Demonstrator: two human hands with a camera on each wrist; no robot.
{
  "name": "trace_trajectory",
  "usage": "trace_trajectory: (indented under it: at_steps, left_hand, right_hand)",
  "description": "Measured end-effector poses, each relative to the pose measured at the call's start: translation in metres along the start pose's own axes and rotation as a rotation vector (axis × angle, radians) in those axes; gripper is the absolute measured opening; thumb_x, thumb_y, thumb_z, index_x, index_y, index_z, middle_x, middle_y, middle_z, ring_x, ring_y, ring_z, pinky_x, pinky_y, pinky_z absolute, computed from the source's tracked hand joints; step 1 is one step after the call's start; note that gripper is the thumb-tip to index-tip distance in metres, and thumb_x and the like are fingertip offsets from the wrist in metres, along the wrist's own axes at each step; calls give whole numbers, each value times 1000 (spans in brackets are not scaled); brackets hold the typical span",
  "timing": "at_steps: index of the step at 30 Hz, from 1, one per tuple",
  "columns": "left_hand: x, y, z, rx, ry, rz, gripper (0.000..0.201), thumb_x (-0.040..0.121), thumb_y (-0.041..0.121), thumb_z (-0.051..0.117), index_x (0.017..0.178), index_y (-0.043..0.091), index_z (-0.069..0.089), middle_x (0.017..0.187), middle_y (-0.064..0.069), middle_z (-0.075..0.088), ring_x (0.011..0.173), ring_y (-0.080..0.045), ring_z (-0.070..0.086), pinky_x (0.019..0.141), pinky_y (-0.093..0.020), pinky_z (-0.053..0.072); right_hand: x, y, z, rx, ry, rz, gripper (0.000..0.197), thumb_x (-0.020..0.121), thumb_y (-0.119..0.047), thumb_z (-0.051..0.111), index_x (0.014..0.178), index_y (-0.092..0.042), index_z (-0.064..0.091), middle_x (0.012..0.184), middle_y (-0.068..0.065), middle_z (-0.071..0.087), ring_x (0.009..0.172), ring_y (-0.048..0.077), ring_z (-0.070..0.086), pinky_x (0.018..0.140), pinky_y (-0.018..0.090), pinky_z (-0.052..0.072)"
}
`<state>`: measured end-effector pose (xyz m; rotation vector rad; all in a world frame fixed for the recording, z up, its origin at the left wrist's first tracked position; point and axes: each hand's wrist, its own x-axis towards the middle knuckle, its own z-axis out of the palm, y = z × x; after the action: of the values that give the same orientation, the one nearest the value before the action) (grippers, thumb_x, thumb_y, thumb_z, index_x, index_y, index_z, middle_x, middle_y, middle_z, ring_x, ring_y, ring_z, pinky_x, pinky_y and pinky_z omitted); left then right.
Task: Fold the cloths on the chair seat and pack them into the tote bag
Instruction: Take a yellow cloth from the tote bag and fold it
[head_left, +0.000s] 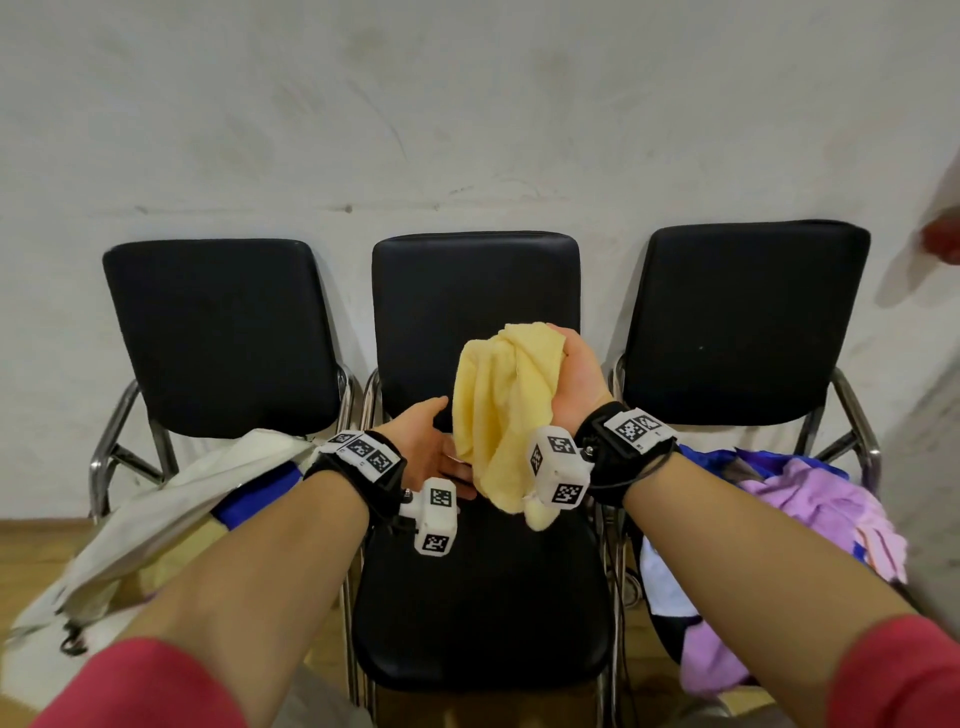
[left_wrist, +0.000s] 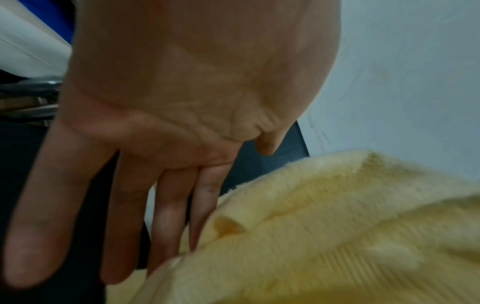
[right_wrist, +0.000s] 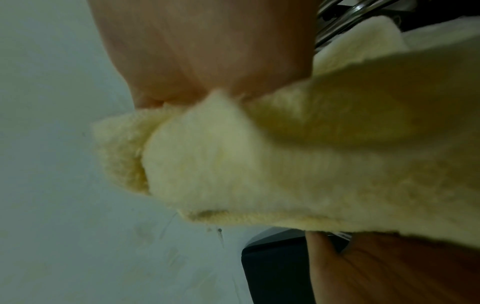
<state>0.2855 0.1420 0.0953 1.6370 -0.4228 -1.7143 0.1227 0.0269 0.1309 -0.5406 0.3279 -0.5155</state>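
Observation:
My right hand (head_left: 571, 379) grips a bunched yellow cloth (head_left: 498, 410) and holds it up above the middle black chair seat (head_left: 483, 597); the cloth hangs down in folds over my wrist. The right wrist view shows the yellow cloth (right_wrist: 259, 164) squeezed in my right hand (right_wrist: 207, 61). My left hand (head_left: 431, 447) is flat with straight fingers, just left of the hanging cloth and reaching under it. In the left wrist view the left hand (left_wrist: 161, 144) has its fingertips against the yellow cloth (left_wrist: 324, 236). A white tote bag (head_left: 171, 499) with a blue part lies on the left chair.
Three black chairs stand against a white wall. A heap of purple and blue cloths (head_left: 800, 514) lies on the right chair (head_left: 748, 322). The left chair (head_left: 218, 332) carries the tote. Chrome armrests (head_left: 618, 374) run between the seats.

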Motion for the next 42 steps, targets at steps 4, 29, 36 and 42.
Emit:
trace_trajectory:
  at_steps: [4, 29, 36, 42]
  left_hand:
    - [3, 5, 5, -72, -75, -17, 103, 90, 80, 18, 135, -4, 55, 127, -26, 63, 124, -44, 53, 85, -56, 45]
    - [-12, 37, 6, -705, 181, 648, 13, 101, 8, 50, 112, 9, 57, 95, -11, 66, 90, -23, 65, 86, -39, 53]
    - [-13, 41, 9, -487, 203, 566, 16, 98, 13, 55, 112, 7, 60, 92, -12, 63, 96, -26, 61, 101, -45, 48]
    - [-10, 24, -9, -249, 442, 193, 28, 88, 35, 69, 97, 8, 68, 89, -12, 70, 88, -30, 65, 95, -43, 50]
  right_hand:
    - [-5, -4, 2, -15, -24, 4, 28, 95, -39, 52, 96, -14, 65, 89, 6, 64, 81, 23, 63, 85, 39, 50]
    - [-20, -15, -56, -410, 192, 263, 45, 94, -50, 59, 122, -15, 67, 123, 13, 68, 104, 30, 68, 86, 40, 56]
    - [-6, -10, -71, -556, 313, 412, 56, 86, -26, 75, 137, -10, 58, 127, 18, 66, 117, 37, 63, 89, 49, 55]
    - [-9, -16, -59, -156, 248, 241, 61, 87, -28, 61, 144, -11, 51, 145, 11, 53, 133, 31, 50, 109, 49, 38]
